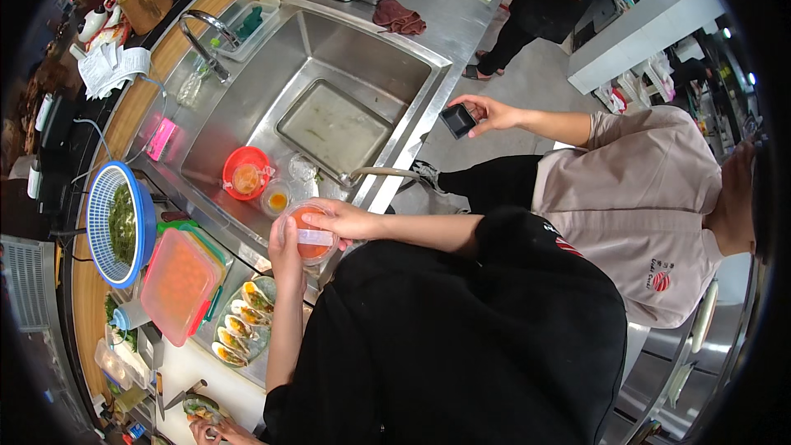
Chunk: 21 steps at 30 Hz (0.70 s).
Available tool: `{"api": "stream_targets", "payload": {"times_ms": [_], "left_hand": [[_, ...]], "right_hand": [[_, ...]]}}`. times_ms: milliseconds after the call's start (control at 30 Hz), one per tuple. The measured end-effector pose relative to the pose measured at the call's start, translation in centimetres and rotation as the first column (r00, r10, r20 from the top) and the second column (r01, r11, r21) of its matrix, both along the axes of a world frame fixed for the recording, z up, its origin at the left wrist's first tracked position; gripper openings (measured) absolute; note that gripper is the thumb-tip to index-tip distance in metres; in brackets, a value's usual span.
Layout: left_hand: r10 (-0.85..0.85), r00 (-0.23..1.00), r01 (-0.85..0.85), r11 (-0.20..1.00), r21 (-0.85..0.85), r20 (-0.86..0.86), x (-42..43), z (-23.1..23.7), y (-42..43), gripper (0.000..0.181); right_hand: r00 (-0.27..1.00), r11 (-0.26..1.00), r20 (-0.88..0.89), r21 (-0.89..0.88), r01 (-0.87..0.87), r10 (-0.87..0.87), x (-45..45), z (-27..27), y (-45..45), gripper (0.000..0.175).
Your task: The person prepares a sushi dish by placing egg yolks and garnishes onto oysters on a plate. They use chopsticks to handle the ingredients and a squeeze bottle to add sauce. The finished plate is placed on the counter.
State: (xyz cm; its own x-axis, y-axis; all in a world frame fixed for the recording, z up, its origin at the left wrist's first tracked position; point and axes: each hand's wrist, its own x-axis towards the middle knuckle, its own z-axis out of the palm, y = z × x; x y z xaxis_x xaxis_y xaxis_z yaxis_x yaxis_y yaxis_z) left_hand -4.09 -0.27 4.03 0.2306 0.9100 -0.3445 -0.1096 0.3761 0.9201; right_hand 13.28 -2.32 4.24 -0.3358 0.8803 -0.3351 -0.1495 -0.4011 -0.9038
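Observation:
My left hand (288, 250) and my right hand (349, 221) hold a round clear plastic tub (314, 251) between them. Its contents are orange, and a pale label strip runs across its top. The tub is over the near edge of a stainless steel sink (210, 154). Just beyond it in the basin are a small clear cup with an orange-yellow centre (277, 200) and a red bowl (231, 159) with an orange-filled bag or container inside. A shallow metal tray (334, 127) with cloudy liquid lies in the sink.
At right, a person in a beige shirt holds a small black square dish (458, 120). A hose (386, 171) crosses the sink rim. To the left stand a blue basket of greens (145, 222) and a pink-lidded container (179, 284). Oysters on a plate (262, 290) and knives (179, 397) lie nearer another person's hands.

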Motion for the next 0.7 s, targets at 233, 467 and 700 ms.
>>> {"api": "stream_targets", "payload": {"times_ms": [233, 467, 700], "left_hand": [[0.182, 0.965, -0.169, 0.982, -0.081, 0.189, 4.5, 0.2, 0.1, 0.033], [-0.252, 0.966, 0.258, 0.958, -0.129, 0.058, 5.2, 1.5, 2.5, 0.021], [-0.049, 0.996, 0.058, 0.992, -0.11, 0.081, 9.6, -1.8, 1.6, 0.031]], "right_hand": [[0.925, 0.853, 0.076, 0.42, 0.309, -0.372, 0.8, 0.4, -1.7, 0.052], [0.982, 0.977, 0.151, 0.194, 0.085, -0.115, 5.0, 0.2, -3.2, 0.05], [0.887, 0.887, -0.012, -0.013, 0.461, -0.461, 5.6, -1.8, -3.0, 0.041]]}}
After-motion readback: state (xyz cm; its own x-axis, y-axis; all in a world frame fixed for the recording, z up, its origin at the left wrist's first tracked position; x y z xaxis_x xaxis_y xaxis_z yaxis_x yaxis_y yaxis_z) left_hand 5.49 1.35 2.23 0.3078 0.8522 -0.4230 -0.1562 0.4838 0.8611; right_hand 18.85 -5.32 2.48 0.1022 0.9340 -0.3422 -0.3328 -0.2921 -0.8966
